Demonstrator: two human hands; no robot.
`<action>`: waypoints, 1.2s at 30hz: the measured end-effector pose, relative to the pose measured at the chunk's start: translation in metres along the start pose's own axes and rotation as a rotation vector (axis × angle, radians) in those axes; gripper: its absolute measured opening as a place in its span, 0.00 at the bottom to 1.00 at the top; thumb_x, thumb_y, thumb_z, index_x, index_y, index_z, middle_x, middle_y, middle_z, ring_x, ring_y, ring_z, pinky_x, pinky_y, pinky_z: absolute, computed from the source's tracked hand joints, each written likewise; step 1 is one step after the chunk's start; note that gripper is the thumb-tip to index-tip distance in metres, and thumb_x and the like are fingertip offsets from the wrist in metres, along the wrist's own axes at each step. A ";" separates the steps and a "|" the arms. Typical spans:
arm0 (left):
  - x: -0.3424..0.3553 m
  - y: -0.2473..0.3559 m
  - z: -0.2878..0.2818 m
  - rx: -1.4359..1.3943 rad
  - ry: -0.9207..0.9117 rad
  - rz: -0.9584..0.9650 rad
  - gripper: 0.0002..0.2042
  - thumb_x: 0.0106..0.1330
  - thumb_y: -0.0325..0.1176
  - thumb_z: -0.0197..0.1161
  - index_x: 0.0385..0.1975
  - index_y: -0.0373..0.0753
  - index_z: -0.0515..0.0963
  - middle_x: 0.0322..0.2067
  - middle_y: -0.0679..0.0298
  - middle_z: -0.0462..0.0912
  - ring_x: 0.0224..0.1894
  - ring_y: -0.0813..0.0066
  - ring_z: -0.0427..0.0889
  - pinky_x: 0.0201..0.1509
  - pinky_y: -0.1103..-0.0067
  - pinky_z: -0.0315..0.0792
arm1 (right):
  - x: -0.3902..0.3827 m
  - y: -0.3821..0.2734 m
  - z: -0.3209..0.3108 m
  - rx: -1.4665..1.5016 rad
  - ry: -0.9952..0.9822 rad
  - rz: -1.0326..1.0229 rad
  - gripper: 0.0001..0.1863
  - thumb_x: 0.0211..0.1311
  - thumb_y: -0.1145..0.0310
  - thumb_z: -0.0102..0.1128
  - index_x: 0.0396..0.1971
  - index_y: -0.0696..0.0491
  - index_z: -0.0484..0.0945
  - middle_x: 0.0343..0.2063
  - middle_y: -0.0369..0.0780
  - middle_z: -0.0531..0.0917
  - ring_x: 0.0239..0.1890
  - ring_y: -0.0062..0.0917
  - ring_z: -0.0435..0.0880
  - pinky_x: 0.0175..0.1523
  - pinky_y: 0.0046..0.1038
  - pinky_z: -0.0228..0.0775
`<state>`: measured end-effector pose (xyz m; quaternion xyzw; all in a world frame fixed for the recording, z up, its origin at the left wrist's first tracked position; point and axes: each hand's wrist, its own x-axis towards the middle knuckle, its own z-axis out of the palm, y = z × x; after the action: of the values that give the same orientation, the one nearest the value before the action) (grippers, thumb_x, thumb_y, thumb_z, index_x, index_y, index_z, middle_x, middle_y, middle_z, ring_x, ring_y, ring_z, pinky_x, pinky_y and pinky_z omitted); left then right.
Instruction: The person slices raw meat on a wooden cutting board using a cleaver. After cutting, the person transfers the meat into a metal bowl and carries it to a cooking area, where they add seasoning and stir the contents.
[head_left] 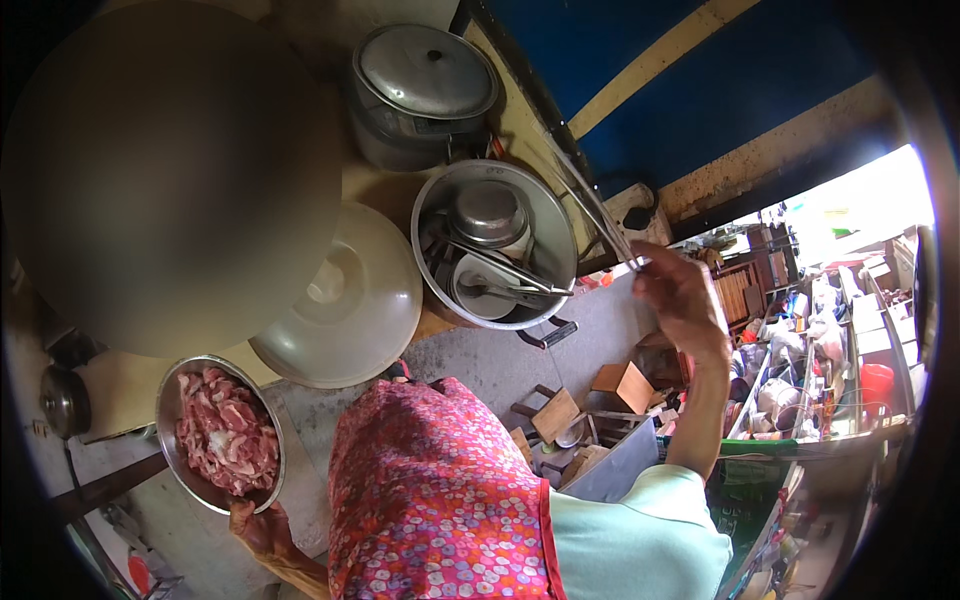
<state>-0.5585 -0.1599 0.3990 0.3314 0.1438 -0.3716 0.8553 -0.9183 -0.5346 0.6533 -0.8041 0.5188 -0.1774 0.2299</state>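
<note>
My left hand grips the rim of a round metal bowl, tilted at the lower left. Sliced raw meat fills much of the bowl, with a little white matter on top. Raised at the right, my right hand is closed around the end of a pair of long, thin metal chopsticks, their far ends pointing up and left. Between my hands, a large pot holds a small metal bowl, a pale dish and several metal utensils. A wide pale round lid or basin lies left of it.
A lidded metal pot stands at the back of the counter. A blurred round patch covers the upper left. Wooden stools and boards lie on the floor at right. Beyond them are cluttered goods and a red bucket.
</note>
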 end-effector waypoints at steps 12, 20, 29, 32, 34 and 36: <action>-0.018 -0.009 0.026 -0.044 0.035 0.059 0.30 0.43 0.21 0.55 0.53 0.39 0.67 0.51 0.63 0.73 0.51 0.70 0.72 0.54 0.77 0.70 | 0.107 0.111 0.143 -0.287 0.149 -0.205 0.08 0.51 0.70 0.50 0.26 0.60 0.71 0.22 0.55 0.77 0.28 0.50 0.77 0.34 0.44 0.68; -0.020 -0.020 0.004 -0.082 0.189 0.122 0.30 0.40 0.19 0.54 0.52 0.32 0.67 0.48 0.61 0.74 0.48 0.69 0.74 0.53 0.77 0.70 | 0.177 -0.003 0.114 -0.363 0.234 -0.104 0.28 0.59 0.50 0.49 0.15 0.61 0.78 0.18 0.53 0.78 0.28 0.47 0.79 0.36 0.41 0.67; -0.049 -0.052 0.070 -0.005 0.253 0.304 0.24 0.45 0.19 0.58 0.47 0.36 0.72 0.44 0.60 0.78 0.44 0.68 0.75 0.45 0.75 0.70 | 0.415 -0.030 0.142 -0.282 0.358 -0.271 0.16 0.59 0.61 0.50 0.35 0.59 0.78 0.37 0.52 0.79 0.43 0.45 0.78 0.47 0.41 0.69; -0.070 -0.073 0.107 0.370 0.252 0.574 0.23 0.45 0.20 0.57 0.47 0.36 0.73 0.43 0.60 0.78 0.44 0.70 0.75 0.45 0.75 0.70 | 0.443 -0.053 0.159 -0.185 0.351 -0.091 0.18 0.57 0.62 0.53 0.41 0.60 0.76 0.39 0.52 0.79 0.45 0.46 0.77 0.48 0.40 0.69; -0.061 -0.070 0.090 0.052 0.373 0.388 0.23 0.45 0.20 0.58 0.47 0.36 0.73 0.43 0.60 0.78 0.44 0.70 0.75 0.45 0.76 0.69 | 0.460 -0.052 0.164 -0.181 0.316 0.001 0.20 0.54 0.61 0.57 0.42 0.61 0.76 0.40 0.53 0.79 0.45 0.46 0.77 0.48 0.39 0.69; -0.057 -0.069 0.071 -0.116 0.435 0.292 0.23 0.45 0.20 0.58 0.47 0.37 0.74 0.42 0.60 0.78 0.42 0.71 0.75 0.42 0.76 0.70 | 0.477 -0.043 0.174 -0.234 0.287 0.048 0.22 0.50 0.59 0.61 0.39 0.62 0.78 0.41 0.53 0.79 0.44 0.45 0.78 0.46 0.39 0.70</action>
<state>-0.6485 -0.2119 0.4480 0.3710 0.2960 -0.1556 0.8663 -0.6048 -0.9236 0.5551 -0.7791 0.5825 -0.2231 0.0629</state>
